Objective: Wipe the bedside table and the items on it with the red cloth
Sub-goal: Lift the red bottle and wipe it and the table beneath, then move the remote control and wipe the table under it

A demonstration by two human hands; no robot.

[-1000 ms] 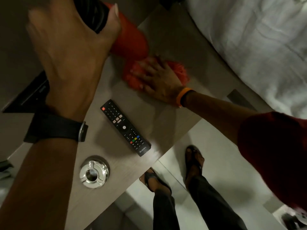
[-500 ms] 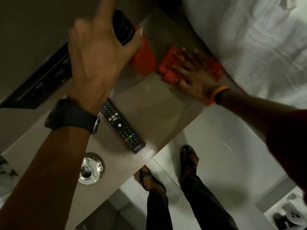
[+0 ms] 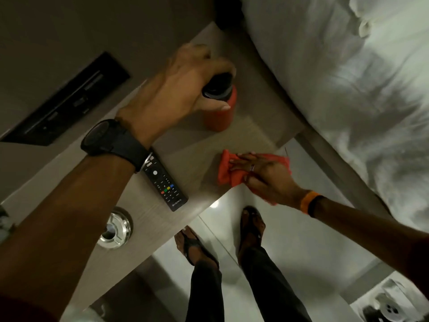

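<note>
Two hands busy — my left fingers [image 3: 214, 105] grasp the red bottle [image 3: 219, 117] by its cap, right fingers [image 3: 243, 160] press the red cloth [image 3: 226, 174] flat at the near edge of the table [image 3: 243, 135]; wiping the top, I reckon — next, steady pressure leftward.

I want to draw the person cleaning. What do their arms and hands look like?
Both forearms are bare. The left hand has a chunky black watch on its wrist. The right hand wears a ring on one finger, with an orange band and a thin dark band at the wrist.
</note>
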